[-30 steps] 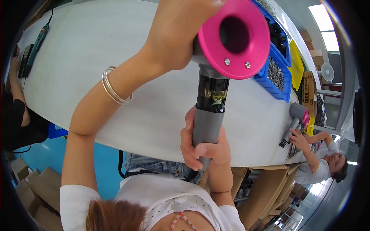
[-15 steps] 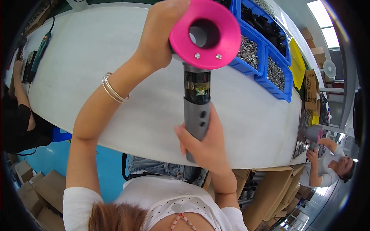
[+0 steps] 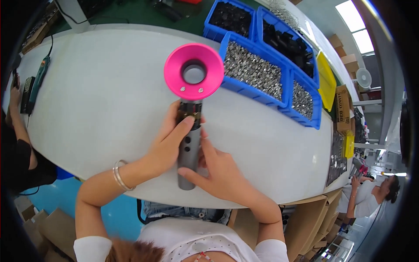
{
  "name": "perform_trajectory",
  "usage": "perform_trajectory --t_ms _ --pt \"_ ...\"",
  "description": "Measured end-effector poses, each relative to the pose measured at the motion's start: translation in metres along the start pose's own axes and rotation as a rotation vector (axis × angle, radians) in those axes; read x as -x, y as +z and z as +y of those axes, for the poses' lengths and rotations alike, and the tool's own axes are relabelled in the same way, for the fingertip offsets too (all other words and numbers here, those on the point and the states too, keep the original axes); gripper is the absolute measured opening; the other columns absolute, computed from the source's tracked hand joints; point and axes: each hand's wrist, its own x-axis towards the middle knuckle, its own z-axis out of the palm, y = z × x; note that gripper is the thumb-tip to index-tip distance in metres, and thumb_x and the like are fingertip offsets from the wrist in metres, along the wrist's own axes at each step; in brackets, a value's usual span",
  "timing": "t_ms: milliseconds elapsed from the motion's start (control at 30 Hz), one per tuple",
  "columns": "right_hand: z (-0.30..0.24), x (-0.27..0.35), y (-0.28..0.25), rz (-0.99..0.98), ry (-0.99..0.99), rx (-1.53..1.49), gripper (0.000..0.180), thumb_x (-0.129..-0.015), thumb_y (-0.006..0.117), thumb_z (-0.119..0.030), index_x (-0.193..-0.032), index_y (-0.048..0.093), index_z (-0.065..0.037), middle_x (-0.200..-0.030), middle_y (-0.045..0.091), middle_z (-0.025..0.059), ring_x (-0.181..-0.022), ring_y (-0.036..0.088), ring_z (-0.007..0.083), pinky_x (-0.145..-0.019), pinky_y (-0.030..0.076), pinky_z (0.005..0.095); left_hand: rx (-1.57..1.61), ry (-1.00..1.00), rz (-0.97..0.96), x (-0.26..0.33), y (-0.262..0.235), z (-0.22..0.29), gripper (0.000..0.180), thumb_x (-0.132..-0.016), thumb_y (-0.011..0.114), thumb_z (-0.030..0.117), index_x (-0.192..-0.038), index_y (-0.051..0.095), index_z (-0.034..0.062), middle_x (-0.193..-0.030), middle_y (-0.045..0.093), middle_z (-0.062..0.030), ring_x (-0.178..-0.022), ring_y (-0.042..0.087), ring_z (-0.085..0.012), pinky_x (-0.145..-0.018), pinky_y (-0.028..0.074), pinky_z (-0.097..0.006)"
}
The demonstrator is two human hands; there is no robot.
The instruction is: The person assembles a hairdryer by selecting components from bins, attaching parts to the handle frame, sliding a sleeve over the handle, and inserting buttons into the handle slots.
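Observation:
A hair dryer [image 3: 189,157] with a round pink head and a grey handle is held upright over the white table. Between head and handle, a dark section with inner parts is exposed. Two small silver dots sit on the lower pink rim. My left hand [image 3: 168,137] is closed around the upper handle, its thumb lying on the exposed section. Around the lower handle, my right hand [image 3: 214,170] has its thumb in front and its fingers at the side and behind. Some fingertips of both hands are hidden behind the handle.
Blue bins [image 3: 255,70] with small metal parts and black parts stand at the far right, beside a yellow tray [image 3: 326,81]. A green electric screwdriver [image 3: 40,81] lies at the left near another person's arm [image 3: 22,118]. Another person [image 3: 369,196] works at the far right.
The hair dryer has come down and slightly left, away from my head. My left hand has moved from the pink head down to the upper handle. My right hand still holds the handle.

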Motion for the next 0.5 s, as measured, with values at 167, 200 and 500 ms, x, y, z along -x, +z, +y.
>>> perform_trajectory --t_ms 167,200,500 --pt "0.021 -0.038 -0.086 0.524 -0.15 0.271 0.023 -0.084 0.067 -0.007 -0.106 0.063 -0.003 -0.072 0.062 0.0044 -0.064 0.061 0.0109 -0.064 0.047 0.0251 -0.102 0.097 0.055 -0.007 -0.023 0.012 0.033 -0.101 0.039 0.016 -0.129 0.033 0.0001 -0.105 0.052 -0.0091 -0.081 0.057 -0.0144 -0.074 0.05 -0.029" --pt "0.033 -0.059 -0.112 0.681 -0.128 0.338 0.019 -0.084 0.066 -0.01 -0.102 0.063 -0.005 -0.07 0.061 0.0079 -0.061 0.061 0.019 -0.058 0.048 0.0318 -0.085 0.114 0.076 -0.009 -0.023 0.013 0.034 -0.101 0.04 0.017 -0.129 0.032 -0.0004 -0.102 0.051 -0.0091 -0.077 0.056 -0.0145 -0.068 0.052 -0.03" --pt "0.154 -0.212 -0.269 0.459 0.35 0.891 0.029 -0.077 0.066 -0.018 -0.104 0.069 -0.006 -0.106 0.067 0.0187 -0.102 0.064 0.0362 -0.089 0.051 0.0435 -0.077 0.037 0.018 -0.011 -0.02 -0.004 0.039 -0.102 0.04 0.017 -0.134 0.026 -0.0002 -0.101 0.05 -0.0092 -0.077 0.055 -0.0132 -0.064 0.053 -0.03"
